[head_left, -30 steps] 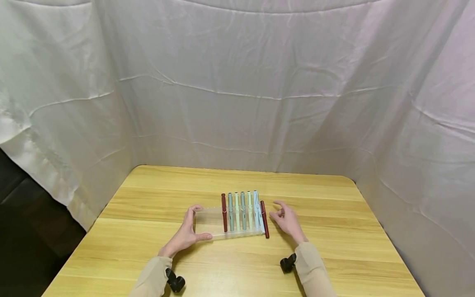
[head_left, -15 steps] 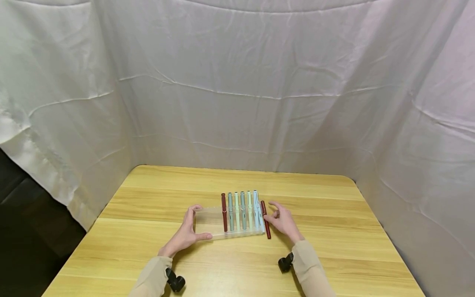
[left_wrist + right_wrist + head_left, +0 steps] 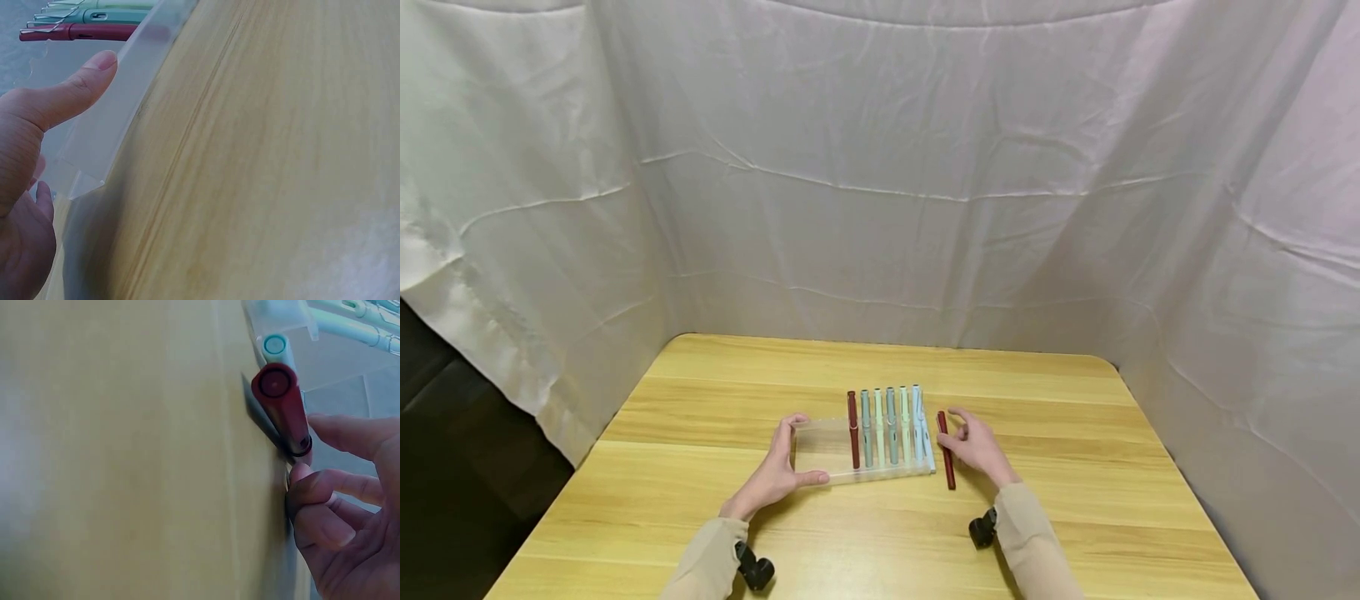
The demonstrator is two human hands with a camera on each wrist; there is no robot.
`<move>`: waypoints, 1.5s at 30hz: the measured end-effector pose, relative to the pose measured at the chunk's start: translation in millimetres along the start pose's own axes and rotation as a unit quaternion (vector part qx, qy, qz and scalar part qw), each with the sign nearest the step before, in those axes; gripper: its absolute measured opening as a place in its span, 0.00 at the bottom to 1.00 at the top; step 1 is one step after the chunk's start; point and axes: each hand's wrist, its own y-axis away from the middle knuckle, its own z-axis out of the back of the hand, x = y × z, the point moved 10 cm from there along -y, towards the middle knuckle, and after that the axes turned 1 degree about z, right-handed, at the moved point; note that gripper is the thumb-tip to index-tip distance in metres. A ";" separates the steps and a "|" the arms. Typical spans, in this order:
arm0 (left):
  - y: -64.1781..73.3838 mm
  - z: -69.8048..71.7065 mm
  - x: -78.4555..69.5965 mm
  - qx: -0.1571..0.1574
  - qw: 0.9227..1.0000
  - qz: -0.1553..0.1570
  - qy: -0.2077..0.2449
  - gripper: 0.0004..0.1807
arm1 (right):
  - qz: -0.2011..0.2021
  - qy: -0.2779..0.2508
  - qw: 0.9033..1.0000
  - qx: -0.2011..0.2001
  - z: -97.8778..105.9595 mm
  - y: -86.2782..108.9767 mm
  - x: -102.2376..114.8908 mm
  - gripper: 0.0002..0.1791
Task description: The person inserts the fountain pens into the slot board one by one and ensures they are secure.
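My left hand (image 3: 780,462) grips the left end of a clear plastic pen rack (image 3: 823,450), thumb at the front edge and fingers at the back. Across the rack lie several capped pens: a dark red pen (image 3: 853,429) at the left, then teal and light green ones, and a light blue pen (image 3: 917,417). Another light blue pen (image 3: 929,454) slants at the rack's right end. Just right of it, my right hand (image 3: 977,447) pinches a second dark red pen (image 3: 947,454) between thumb and fingers. In the right wrist view this pen's end (image 3: 275,384) faces the camera.
The rack sits on a wooden table (image 3: 880,542) with rounded far corners. Pale curtains (image 3: 880,233) hang behind it and along both sides. A small black camera is strapped at each wrist.
My right hand has reached left to the second dark red pen, taken hold of it and drawn it slightly right, away from the slanting light blue pen. The left hand and rack stay put.
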 end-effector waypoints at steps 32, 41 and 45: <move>-0.3 -0.2 1.7 0.002 1.000 0.016 -0.006 0.55 | 0.012 0.058 0.998 -0.018 -0.4 -8.4 10.7 0.36; -0.9 -0.1 2.6 -0.002 1.000 0.010 -0.003 0.55 | 0.008 0.021 1.000 -0.022 1.5 -4.8 10.0 0.38; -0.9 -0.2 2.7 -0.001 1.000 0.009 -0.004 0.55 | 0.004 0.012 1.000 -0.025 2.2 -4.6 9.7 0.39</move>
